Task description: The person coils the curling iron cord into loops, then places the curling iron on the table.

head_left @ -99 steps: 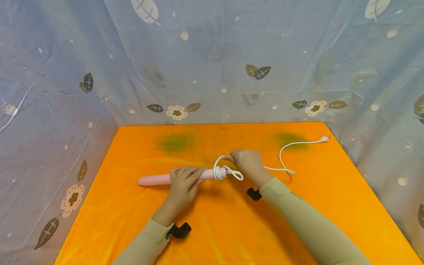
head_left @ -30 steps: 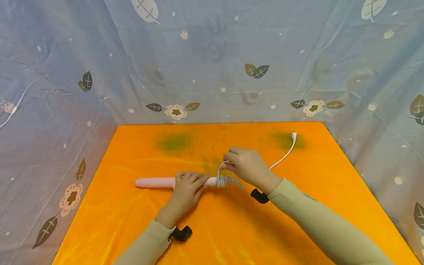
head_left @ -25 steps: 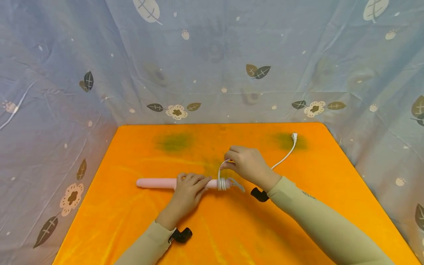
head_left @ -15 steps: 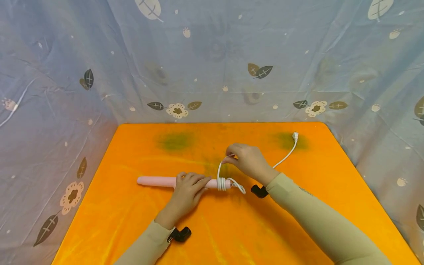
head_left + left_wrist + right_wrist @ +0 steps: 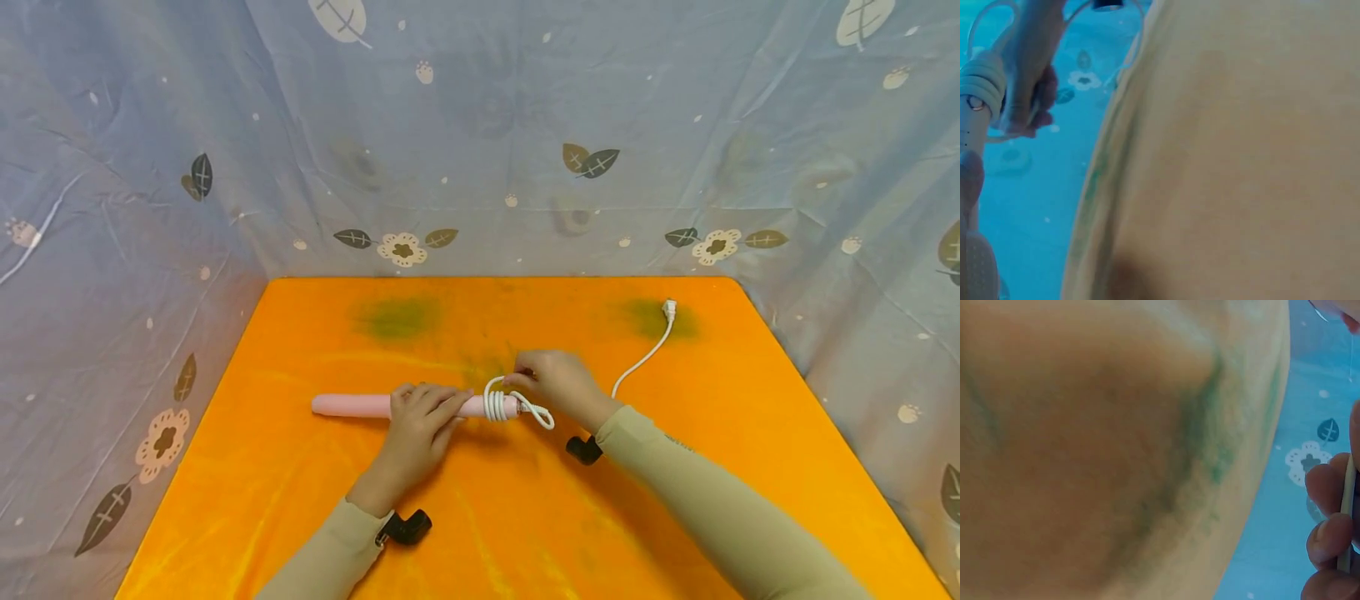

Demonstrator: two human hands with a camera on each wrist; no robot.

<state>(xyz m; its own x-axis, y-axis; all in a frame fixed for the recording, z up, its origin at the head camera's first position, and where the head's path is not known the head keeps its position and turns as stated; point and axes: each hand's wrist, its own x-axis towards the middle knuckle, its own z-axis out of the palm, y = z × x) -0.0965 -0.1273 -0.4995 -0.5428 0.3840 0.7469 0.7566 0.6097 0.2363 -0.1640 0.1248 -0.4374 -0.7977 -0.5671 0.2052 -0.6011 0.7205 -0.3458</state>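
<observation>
A slim pink hair iron point(image 5: 352, 406) lies crosswise near the middle of the table in the head view. My left hand point(image 5: 420, 421) grips it from above, with the thumb on the near side. Several turns of white power cord point(image 5: 496, 406) circle its right end, and a small cord loop sticks out past that end. My right hand point(image 5: 566, 383) pinches the cord just beyond the coils. In the right wrist view its curled fingers point(image 5: 1329, 540) hold a stretch of cord point(image 5: 1347, 512). The left wrist view shows the coils point(image 5: 984, 84) close up.
The cord's free part runs from behind the right hand to a white plug point(image 5: 670, 310) at the table's back right. An orange cloth point(image 5: 480, 533) covers the table. A patterned grey-blue curtain point(image 5: 480, 125) surrounds it at the back and sides.
The plug has been drawn leftward from the right edge, and the coil has gained cord. Lately the right hand has come down toward the iron, slackening the cord. The left hand keeps its grip.
</observation>
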